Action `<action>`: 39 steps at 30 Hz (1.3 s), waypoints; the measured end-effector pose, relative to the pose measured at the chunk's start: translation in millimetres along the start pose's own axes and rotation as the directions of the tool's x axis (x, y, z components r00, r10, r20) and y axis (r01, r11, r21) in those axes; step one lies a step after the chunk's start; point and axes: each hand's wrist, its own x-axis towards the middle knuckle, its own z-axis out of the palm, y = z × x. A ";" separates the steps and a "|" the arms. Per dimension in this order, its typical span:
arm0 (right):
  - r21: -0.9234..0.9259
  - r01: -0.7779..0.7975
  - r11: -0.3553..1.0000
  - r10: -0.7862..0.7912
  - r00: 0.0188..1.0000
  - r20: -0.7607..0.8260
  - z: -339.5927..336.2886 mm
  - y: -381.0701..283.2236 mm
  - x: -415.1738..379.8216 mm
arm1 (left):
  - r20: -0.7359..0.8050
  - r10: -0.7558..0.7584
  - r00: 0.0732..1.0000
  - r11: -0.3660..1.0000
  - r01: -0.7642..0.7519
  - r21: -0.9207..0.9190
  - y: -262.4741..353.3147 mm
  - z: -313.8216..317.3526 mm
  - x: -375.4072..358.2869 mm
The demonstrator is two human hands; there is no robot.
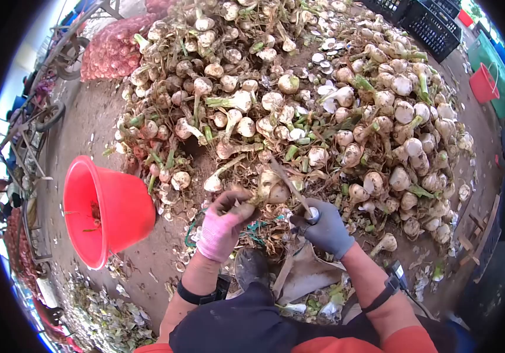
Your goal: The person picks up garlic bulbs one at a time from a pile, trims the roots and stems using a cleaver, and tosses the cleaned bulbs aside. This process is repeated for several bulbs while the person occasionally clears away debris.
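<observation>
My left hand point(226, 220), in a pink and white glove with soiled fingers, pinches the leafy, dry stalk of a garlic bulb point(273, 187). The bulb hangs just right of its fingertips. My right hand point(323, 226), in a grey-blue glove, is wrapped round the pale handle of a knife point(291, 185). The blade points up and left, passing beside the bulb; whether it touches the bulb cannot be made out. Beyond both hands lies a large heap of garlic bulbs point(241, 100) with stalks and roots on.
A red bucket point(126, 206) lies tipped at the left, with a few scraps inside. Peelings point(102, 312) are piled at the lower left. Behind stand a red mesh sack point(114, 50) and black crates point(432, 29). Another red bucket point(483, 84) is at the far right.
</observation>
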 end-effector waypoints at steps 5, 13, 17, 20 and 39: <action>-0.199 0.139 0.970 -0.143 0.990 -0.007 0.9 -9.7 -5.5 | 0.048 -0.123 0.991 0.952 0.104 0.286 -12.4 6.5 -1.8; -0.461 0.196 0.866 -0.147 0.979 0.139 -1.7 -29.2 -17.6 | 0.500 0.151 0.853 0.410 -0.514 0.754 -37.0 -16.6 23.4; -0.411 0.244 0.879 -0.192 0.968 0.165 -1.8 -36.7 -19.7 | 0.284 0.043 0.958 0.773 -0.212 0.598 -13.9 8.9 7.7; -0.427 0.260 0.866 -0.203 0.963 0.176 2.2 -32.3 -21.3 | 0.375 0.158 0.914 0.573 -0.394 0.719 -13.5 6.6 6.2; -0.322 -0.114 0.940 0.007 0.949 -0.315 -10.4 55.3 -4.8 | -0.031 -0.090 0.995 0.691 0.085 0.718 -27.5 24.1 29.9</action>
